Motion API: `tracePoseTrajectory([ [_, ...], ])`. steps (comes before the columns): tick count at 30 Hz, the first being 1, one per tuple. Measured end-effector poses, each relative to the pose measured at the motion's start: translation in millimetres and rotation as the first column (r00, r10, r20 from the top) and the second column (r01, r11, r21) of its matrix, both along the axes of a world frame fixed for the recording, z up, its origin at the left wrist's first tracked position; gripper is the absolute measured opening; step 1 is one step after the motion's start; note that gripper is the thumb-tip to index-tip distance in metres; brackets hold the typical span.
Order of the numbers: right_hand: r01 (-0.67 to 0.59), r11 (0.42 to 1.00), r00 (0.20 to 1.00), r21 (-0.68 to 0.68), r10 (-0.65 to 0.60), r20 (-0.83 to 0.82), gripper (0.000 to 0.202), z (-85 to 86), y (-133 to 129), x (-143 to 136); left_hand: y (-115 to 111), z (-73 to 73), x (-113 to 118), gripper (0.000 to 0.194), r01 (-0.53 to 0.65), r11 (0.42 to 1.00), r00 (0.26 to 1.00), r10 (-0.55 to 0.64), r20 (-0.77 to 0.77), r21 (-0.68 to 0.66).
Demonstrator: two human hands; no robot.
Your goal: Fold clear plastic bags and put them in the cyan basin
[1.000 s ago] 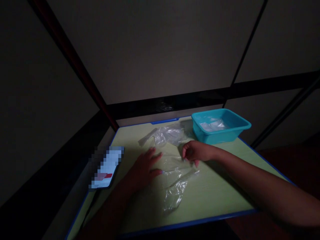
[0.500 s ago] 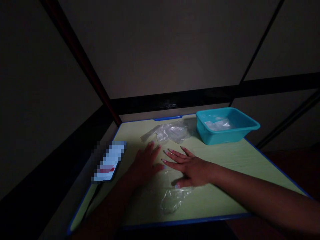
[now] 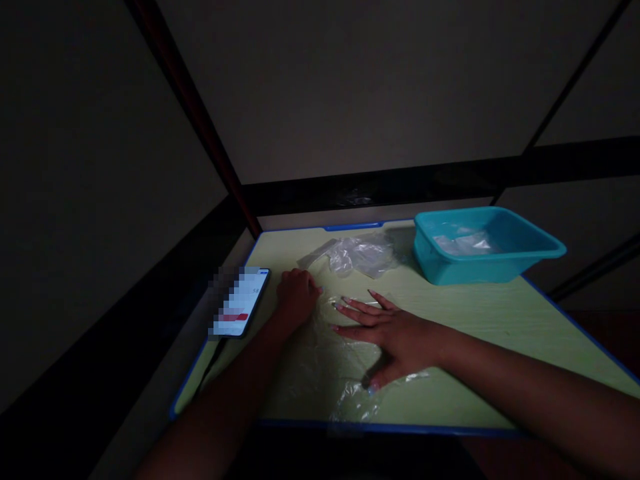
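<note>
A clear plastic bag lies spread on the pale green table, its near end crinkled and reaching the front edge. My right hand rests flat on the bag with the fingers spread; it holds nothing. At the bag's far left side, my left hand is closed with the fingers curled under and the thumb pointing right. Whatever is between those fingers, if anything, is hidden. Just beyond both hands, more crumpled clear plastic lies on the table.
A turquoise plastic basin stands at the back right with clear plastic inside. To the left, a lit phone lies near the table's edge, partly blurred out. The table has a blue rim and stands against a wall panel.
My left hand has gone from lying flat with fingers stretched to curled shut, shifting slightly away from my right hand. The bag looks more spread out. The camera view has turned a little left.
</note>
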State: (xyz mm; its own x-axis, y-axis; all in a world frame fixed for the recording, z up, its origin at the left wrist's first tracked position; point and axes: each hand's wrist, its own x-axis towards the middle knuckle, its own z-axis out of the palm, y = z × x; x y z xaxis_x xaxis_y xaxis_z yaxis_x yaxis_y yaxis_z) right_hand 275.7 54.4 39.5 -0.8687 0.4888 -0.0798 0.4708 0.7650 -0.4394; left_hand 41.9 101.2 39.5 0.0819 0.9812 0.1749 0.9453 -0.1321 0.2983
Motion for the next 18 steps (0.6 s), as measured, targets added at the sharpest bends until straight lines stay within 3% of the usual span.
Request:
tracePoseTrajectory([
  [9,0.003,1.000,1.000,0.001,-0.003,-0.027,0.089,-1.9,2.6,1.0,-3.4,1.5,-6.2,0.017,0.113,0.988,0.969,-0.085,0.230,-0.108],
  [13,0.005,1.000,1.000,-0.005,-0.005,-0.021,0.087,0.3,3.5,1.8,-2.2,4.3,-8.5,0.003,0.141,0.980,0.956,-0.099,0.275,-0.137],
  [18,0.035,0.999,0.999,-0.028,-0.035,0.013,0.090,5.9,4.9,2.6,-1.6,6.2,-9.9,0.013,0.133,0.983,0.952,-0.091,0.291,-0.127],
])
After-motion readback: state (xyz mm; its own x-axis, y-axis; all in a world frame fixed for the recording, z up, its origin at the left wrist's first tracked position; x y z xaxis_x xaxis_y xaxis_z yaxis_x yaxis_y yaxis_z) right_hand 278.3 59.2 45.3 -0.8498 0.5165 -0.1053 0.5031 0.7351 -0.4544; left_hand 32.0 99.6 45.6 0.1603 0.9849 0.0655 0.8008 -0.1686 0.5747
